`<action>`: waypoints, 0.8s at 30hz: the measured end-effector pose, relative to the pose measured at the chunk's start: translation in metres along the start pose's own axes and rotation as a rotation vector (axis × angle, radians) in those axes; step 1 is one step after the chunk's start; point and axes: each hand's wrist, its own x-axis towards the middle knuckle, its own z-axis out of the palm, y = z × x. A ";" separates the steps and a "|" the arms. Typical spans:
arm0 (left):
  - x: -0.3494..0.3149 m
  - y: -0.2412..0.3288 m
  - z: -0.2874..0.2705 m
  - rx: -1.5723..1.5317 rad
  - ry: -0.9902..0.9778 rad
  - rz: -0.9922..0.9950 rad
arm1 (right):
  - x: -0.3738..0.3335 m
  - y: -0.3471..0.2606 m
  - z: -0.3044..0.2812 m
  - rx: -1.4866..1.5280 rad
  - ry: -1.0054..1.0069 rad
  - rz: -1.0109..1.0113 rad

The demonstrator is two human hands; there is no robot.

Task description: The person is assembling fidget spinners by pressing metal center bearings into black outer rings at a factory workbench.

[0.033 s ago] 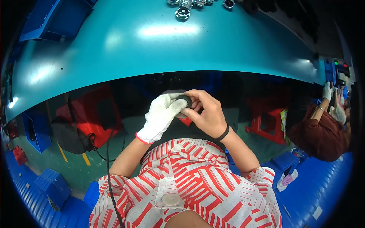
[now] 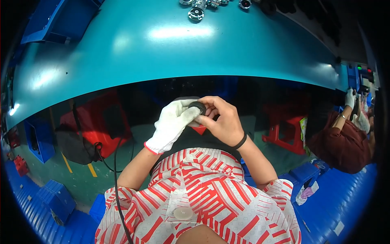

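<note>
A small round black part (image 2: 198,106), ring-like with a hollow face, sits between my two hands in front of my body, off the table's near edge. My left hand (image 2: 174,119), in a white knit glove with a red cuff, pinches it with the thumb across its face. My right hand (image 2: 221,121) is bare, with a black band at the wrist. Its curled fingers and thumb close on the part's right side. Both hands' fingers hide much of the part.
Several shiny chrome fittings (image 2: 196,14) lie at the far side of the teal table (image 2: 170,53). Red stools (image 2: 286,126) and blue bins (image 2: 39,140) stand around below it. A dark cable (image 2: 115,171) runs down my left side. Another person (image 2: 343,138) works at far right.
The black part has turned slightly, so more of its hollow face shows. My hands have barely moved.
</note>
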 end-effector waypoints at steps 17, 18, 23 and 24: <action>-0.010 -0.002 0.009 0.419 0.093 0.228 | -0.001 0.008 -0.007 -0.432 -0.144 -0.195; -0.008 0.001 0.008 0.483 0.090 0.225 | -0.001 0.008 -0.006 -0.430 -0.144 -0.193; -0.003 0.000 0.010 0.560 0.148 0.278 | 0.003 0.006 -0.003 -0.490 -0.072 -0.252; 0.000 -0.007 0.009 0.404 0.142 0.212 | 0.002 0.006 -0.002 -0.488 -0.071 -0.251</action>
